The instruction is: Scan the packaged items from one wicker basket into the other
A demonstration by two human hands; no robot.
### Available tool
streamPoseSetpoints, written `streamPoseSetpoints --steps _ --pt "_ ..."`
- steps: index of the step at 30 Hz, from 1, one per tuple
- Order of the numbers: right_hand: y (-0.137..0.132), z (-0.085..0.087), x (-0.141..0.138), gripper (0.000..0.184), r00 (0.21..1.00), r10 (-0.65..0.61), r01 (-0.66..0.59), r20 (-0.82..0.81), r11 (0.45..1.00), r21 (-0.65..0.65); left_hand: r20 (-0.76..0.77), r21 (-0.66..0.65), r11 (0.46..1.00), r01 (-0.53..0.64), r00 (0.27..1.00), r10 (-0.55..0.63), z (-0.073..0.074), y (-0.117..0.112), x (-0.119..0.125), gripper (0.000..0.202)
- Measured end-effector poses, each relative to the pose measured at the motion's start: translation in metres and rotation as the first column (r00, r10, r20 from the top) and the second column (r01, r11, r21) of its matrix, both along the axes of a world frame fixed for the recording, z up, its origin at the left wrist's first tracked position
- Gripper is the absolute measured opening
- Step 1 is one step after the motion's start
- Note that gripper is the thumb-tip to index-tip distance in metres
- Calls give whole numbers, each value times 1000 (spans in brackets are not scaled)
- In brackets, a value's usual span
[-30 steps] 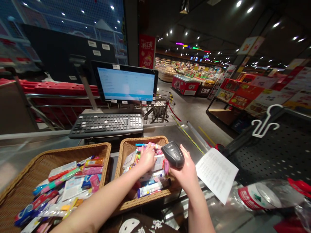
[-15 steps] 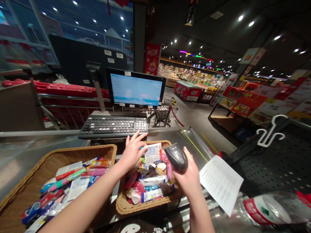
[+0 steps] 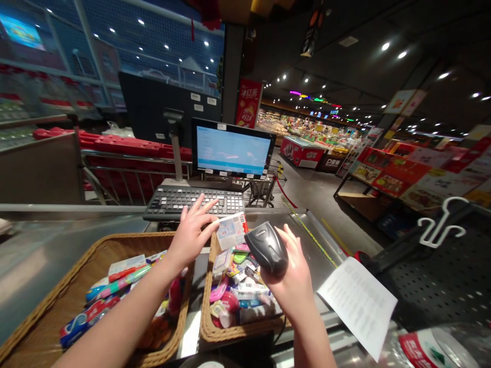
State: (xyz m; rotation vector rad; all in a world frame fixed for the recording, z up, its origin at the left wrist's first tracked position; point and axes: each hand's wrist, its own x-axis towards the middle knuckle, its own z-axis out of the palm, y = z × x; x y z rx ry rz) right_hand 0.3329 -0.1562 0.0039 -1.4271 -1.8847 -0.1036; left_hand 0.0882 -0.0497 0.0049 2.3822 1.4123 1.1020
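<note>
My right hand (image 3: 293, 271) is wrapped round a black handheld barcode scanner (image 3: 267, 248), its head turned toward a small flat white box (image 3: 231, 231) with a red end. My left hand (image 3: 195, 227) pinches that box at its left edge, while its other fingers stretch out over the keyboard (image 3: 176, 203). The box is tilted above the back of the right wicker basket (image 3: 226, 335). Small packaged goods (image 3: 245, 291) in bright wrappers fill this basket. Under my left forearm, the left wicker basket (image 3: 88, 250) holds more colourful packets.
A monitor (image 3: 232, 149) stands behind the keyboard. To the right lie a printed paper sheet (image 3: 358, 304) and a large clear bottle (image 3: 433, 347) with a red label. A white hanger (image 3: 441, 225) hangs on a black perforated panel. Shopping carts stand beyond the counter.
The white box has come up and left out of the right basket with my left hand. The scanner has shifted left toward it. The view has swung slightly left.
</note>
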Motion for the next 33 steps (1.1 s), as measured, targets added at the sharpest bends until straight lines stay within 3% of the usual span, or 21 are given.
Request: streamPoseSetpoints --steps 12,19,33 --pt "1 6 -49 57 997 71 -71 9 997 -21 42 23 996 -91 995 90 4 -2 -57 34" --pt "0 8 -66 50 993 103 -101 51 994 -32 53 47 992 -120 992 118 3 -5 -78 33" --pt "-7 3 -93 55 987 159 -159 -6 983 -95 78 40 985 -166 984 163 -2 -14 -114 33"
